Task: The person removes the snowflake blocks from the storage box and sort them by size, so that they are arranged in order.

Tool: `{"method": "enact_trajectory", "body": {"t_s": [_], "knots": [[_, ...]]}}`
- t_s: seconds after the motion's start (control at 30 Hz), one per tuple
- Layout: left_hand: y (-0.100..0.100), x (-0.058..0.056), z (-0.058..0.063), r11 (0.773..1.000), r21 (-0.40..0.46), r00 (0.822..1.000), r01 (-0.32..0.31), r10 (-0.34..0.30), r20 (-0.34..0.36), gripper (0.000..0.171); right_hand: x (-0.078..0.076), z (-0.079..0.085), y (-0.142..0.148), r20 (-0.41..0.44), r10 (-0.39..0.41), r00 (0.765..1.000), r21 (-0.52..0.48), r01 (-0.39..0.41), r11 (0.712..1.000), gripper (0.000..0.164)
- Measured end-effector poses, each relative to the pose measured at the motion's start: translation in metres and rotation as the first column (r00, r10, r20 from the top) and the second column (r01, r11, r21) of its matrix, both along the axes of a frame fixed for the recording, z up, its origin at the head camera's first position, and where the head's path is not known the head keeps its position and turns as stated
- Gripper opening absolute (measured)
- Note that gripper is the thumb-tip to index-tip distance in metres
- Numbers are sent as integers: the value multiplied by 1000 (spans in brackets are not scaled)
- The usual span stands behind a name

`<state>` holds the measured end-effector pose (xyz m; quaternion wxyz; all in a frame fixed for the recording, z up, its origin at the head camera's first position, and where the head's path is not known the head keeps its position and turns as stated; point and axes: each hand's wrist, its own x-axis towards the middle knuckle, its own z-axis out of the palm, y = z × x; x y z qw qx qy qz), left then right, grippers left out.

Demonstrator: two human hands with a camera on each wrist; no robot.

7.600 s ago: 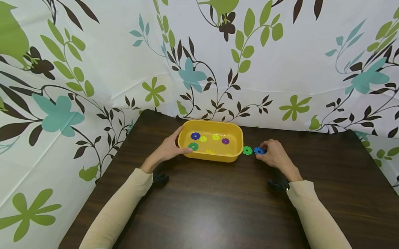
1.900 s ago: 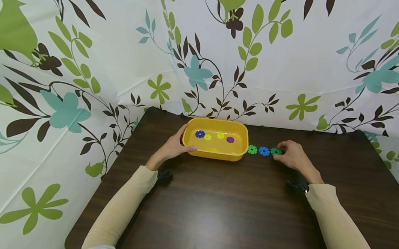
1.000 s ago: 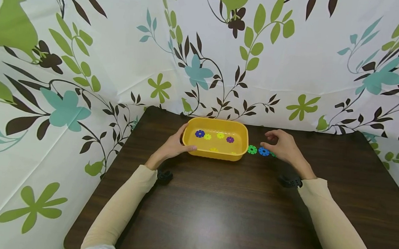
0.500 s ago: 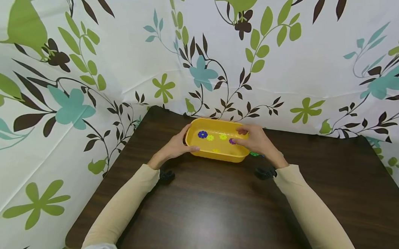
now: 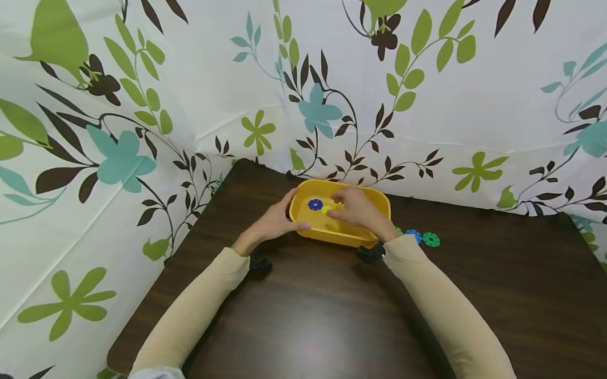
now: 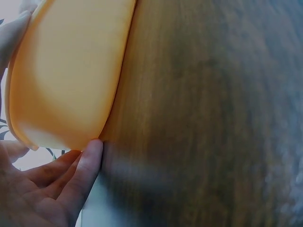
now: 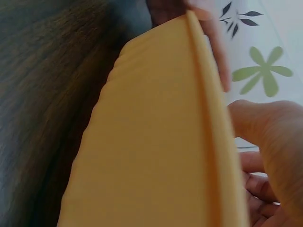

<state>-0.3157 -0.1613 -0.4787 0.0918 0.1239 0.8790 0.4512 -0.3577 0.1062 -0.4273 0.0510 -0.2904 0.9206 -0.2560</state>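
A yellow plastic tub stands on the dark table. My left hand grips its left end, thumb over the front rim; in the left wrist view the fingers press against the tub wall. My right hand reaches over the tub, fingers bent and thumb apart, nothing visible between them. Just left of its fingertips are a dark blue flower-shaped disc and a yellow one; the hand hides others. In the right wrist view, the right hand shows beyond the tub's rim.
Right of the tub, a row of flower-shaped discs lies on the table: a blue disc, a dark green disc and a lighter green one partly behind the right forearm. A patterned curtain hangs behind and to the left.
Earlier the right hand set the blue disc, then the dark green disc, in the row. It has since let go and moved left over the tub. The left hand keeps its hold.
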Motion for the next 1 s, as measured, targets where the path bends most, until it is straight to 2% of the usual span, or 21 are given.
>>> {"method": "enact_trajectory", "body": {"t_s": [0.2, 0.3, 0.4, 0.47, 0.57, 0.67, 0.83, 1.0], "knots": [[0, 0, 0, 1000, 3, 1000, 6, -6, -4, 116, -11, -5, -21, -1, -9, 1000, 82, 9, 997, 42], [0, 0, 0, 1000, 5, 1000, 7, -7, -7, 117, -16, -8, -30, 5, 3, 1000, 89, -3, 996, 29], [-1, -1, 0, 1000, 1, 1000, 9, -9, -16, 118, -21, -11, -37, 19, 18, 1000, 92, -20, 996, 25], [-1, -1, -1, 1000, 1, 1000, 9, -9, -20, 118, -28, -19, -39, 29, 37, 999, 81, -39, 996, 22], [-1, -1, -1, 1000, 5, 1000, 6, -6, -21, 118, -29, -23, -45, 63, 13, 998, 85, -19, 996, 16], [-1, -1, -2, 1000, 7, 1000, 1, -1, -18, 118, -24, -21, -52, 71, -20, 997, 133, 10, 991, 23], [-1, -1, -2, 1000, 6, 1000, 10, -10, -17, 116, -16, -23, -59, 12, -60, 998, 228, 56, 972, 36], [-1, 0, -1, 1000, 7, 1000, 13, -12, -15, 116, -14, -26, -62, 8, -98, 995, 217, 94, 972, 37]]}}
